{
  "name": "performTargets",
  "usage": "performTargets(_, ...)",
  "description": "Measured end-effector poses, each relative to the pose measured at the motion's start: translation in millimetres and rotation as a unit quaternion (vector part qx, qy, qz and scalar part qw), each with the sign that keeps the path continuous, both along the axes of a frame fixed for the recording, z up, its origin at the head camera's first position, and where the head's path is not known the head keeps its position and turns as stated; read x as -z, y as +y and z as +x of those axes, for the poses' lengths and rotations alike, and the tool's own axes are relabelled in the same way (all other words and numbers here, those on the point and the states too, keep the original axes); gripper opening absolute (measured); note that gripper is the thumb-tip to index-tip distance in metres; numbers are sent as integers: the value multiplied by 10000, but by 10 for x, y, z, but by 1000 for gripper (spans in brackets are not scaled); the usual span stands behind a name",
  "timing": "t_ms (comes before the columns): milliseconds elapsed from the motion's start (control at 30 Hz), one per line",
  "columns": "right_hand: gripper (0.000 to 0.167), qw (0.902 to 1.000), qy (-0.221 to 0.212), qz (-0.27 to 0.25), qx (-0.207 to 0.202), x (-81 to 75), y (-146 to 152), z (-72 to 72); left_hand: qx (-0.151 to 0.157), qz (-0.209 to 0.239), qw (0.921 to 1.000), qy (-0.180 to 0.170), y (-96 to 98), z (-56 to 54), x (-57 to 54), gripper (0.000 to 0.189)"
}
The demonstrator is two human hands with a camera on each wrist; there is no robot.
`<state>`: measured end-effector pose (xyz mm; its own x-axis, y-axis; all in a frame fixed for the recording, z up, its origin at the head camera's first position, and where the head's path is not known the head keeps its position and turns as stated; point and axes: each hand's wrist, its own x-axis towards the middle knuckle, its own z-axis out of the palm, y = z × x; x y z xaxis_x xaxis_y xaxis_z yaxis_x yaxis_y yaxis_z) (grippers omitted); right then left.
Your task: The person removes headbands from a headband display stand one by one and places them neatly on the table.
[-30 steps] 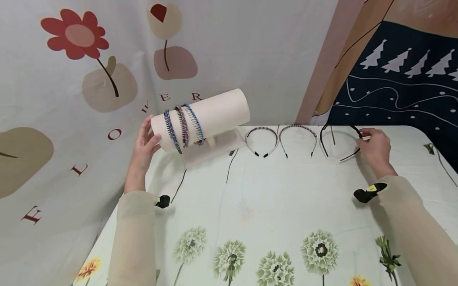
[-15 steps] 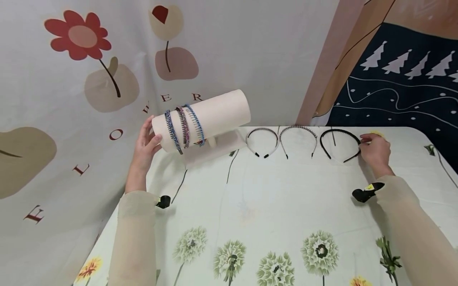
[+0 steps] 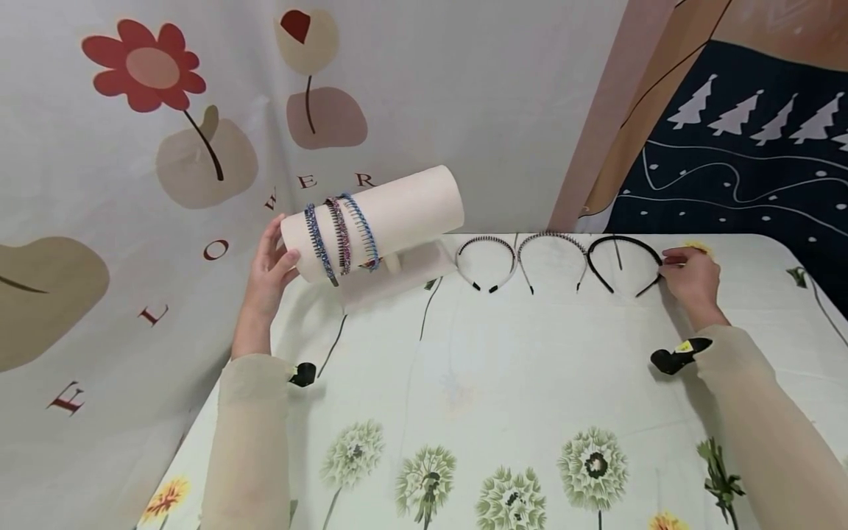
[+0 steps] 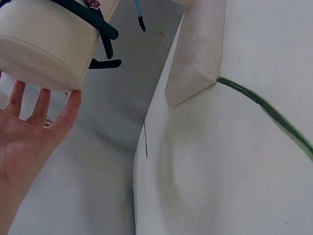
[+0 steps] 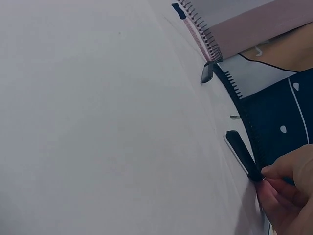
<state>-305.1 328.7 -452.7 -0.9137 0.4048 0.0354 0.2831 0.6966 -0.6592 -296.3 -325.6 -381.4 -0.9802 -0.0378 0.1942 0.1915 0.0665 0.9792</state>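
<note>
A cream cylinder headband stand (image 3: 411, 206) tilts up to the right on its flat base (image 3: 397, 280). Toward its left end it carries 3 toothed headbands: a dark blue glittery headband (image 3: 316, 239), a pink-and-black headband (image 3: 339, 234) and a light blue headband (image 3: 361, 230). My left hand (image 3: 266, 272) touches the cylinder's left end, its spread fingers (image 4: 41, 105) nearly straight at the rim in the left wrist view. My right hand (image 3: 692, 280) pinches the right side of a black headband (image 3: 623, 239) standing on the table, between thumb and fingers.
Left of the black headband stand a toothed silver-grey headband (image 3: 553, 235) and a dark toothed headband with pale arms (image 3: 486, 239). The table (image 3: 503, 383) has a white flowered cloth. Behind rises a printed fabric wall (image 3: 503, 110), with a dark tree-patterned cloth (image 3: 742, 169) at right.
The black headband, tilted a second ago, now stands more upright, and my right hand has shifted it left against the silver-grey one. My left hand and the stand hold their place.
</note>
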Motion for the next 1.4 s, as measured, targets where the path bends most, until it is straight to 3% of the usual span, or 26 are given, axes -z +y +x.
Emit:
performTargets(367,39,9999,-104,-91,-93,-75,-28,55,40,60,10000,41,-14,-10,7,63)
performTargets(933,43,9995,86,-236,-165,-226,-43,105,60,42,10000,30,-19,-6,5,63)
performTargets(1400,42,9945,420,-881,-377,-268,-204,107,-14,-50,10000,-79,-19,-14,9,63)
